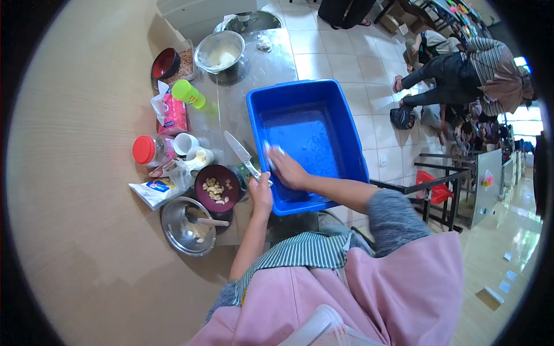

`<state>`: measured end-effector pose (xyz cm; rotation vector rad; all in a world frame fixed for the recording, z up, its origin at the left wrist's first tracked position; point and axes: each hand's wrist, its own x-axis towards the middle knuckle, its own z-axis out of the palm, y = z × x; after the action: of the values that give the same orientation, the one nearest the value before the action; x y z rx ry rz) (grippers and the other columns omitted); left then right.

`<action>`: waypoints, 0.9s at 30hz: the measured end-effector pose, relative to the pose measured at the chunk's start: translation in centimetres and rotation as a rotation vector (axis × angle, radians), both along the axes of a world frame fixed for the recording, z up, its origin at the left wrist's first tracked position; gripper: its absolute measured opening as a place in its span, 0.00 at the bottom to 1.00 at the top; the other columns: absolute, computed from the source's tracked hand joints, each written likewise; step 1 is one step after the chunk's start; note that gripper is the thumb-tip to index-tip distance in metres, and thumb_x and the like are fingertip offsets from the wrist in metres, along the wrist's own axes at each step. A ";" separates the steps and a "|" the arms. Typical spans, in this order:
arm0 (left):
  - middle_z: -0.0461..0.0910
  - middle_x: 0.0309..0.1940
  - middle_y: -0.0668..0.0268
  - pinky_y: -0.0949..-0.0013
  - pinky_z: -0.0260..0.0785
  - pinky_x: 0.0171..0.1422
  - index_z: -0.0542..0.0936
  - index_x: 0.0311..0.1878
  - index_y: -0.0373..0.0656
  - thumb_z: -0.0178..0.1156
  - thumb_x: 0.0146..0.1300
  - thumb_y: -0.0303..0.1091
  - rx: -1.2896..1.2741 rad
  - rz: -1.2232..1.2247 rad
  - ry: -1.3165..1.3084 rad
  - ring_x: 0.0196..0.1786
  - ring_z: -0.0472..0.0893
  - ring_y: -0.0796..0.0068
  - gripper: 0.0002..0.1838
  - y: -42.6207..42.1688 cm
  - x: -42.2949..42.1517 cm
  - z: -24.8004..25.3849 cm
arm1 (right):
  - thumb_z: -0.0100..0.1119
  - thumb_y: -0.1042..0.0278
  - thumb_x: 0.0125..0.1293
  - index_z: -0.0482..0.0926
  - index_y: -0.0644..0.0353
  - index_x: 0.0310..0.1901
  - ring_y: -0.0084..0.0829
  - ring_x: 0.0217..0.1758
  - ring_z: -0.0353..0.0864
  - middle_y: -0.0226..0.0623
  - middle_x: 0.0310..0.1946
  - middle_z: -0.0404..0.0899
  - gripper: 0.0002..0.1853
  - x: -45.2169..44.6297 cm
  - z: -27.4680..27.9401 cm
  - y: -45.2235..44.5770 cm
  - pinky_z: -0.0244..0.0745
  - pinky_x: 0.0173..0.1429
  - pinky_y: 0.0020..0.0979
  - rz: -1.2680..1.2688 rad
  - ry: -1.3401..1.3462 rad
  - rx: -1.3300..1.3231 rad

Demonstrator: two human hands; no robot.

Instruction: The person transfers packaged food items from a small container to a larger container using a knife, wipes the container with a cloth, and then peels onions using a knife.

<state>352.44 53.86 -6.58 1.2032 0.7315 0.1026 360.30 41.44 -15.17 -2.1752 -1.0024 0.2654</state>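
Note:
A knife (238, 150) with a wide blade points up and to the left beside the blue tub (355, 138). My left hand (261, 193) is closed around the end of its handle, at the tub's near left edge. Over the tub's left side reaches my right hand (285, 168), its fingertips blurred and pale beside the inner wall; whether it holds anything is hidden. Just left of my left hand stands a dark red bowl (202, 202) with peeled cloves in it. The tub's blue floor looks wet.
Left of the tub are a metal bowl (173, 233), a red-lidded jar (144, 150), white cups (184, 144), a tissue pack (175, 115) and a green cup (188, 93). A steel bowl (202, 55) stands farther back. Another person (456, 78) is at the upper right.

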 end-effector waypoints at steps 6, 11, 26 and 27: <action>0.69 0.24 0.79 0.77 0.57 0.28 0.74 0.33 0.48 0.59 0.65 0.36 -0.053 -0.095 0.042 0.25 0.66 0.88 0.06 -2.8 -0.6 0.8 | 0.44 0.69 0.68 0.55 0.61 0.74 0.44 0.80 0.52 0.48 0.77 0.49 0.32 0.0 2.8 -7.4 0.52 0.79 0.49 0.469 -0.107 -0.334; 0.67 0.22 0.78 0.76 0.59 0.26 0.73 0.34 0.46 0.59 0.63 0.37 0.101 -0.229 0.063 0.23 0.66 0.87 0.08 -4.3 -0.8 6.5 | 0.49 0.70 0.62 0.69 0.68 0.63 0.51 0.71 0.64 0.56 0.68 0.63 0.26 8.6 1.8 -3.7 0.62 0.73 0.47 -0.137 -0.260 -0.207; 0.69 0.22 0.75 0.76 0.61 0.27 0.76 0.41 0.38 0.60 0.64 0.35 0.283 -0.431 0.096 0.24 0.69 0.87 0.10 -23.5 -0.2 16.1 | 0.50 0.64 0.63 0.84 0.61 0.47 0.43 0.58 0.71 0.47 0.53 0.76 0.17 -2.0 2.0 -35.3 0.66 0.62 0.46 -0.248 -0.325 -0.612; 0.69 0.22 0.75 0.76 0.61 0.27 0.76 0.40 0.38 0.60 0.64 0.35 0.283 -0.435 0.083 0.24 0.69 0.87 0.10 -24.2 -0.1 15.9 | 0.51 0.63 0.61 0.86 0.59 0.39 0.42 0.55 0.73 0.45 0.49 0.77 0.14 -4.4 4.6 -35.5 0.68 0.56 0.44 -0.106 -0.168 -0.748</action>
<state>352.34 29.67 9.35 1.6206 0.5223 -0.2125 355.90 5.95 -10.55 -2.9564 -0.9695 0.4707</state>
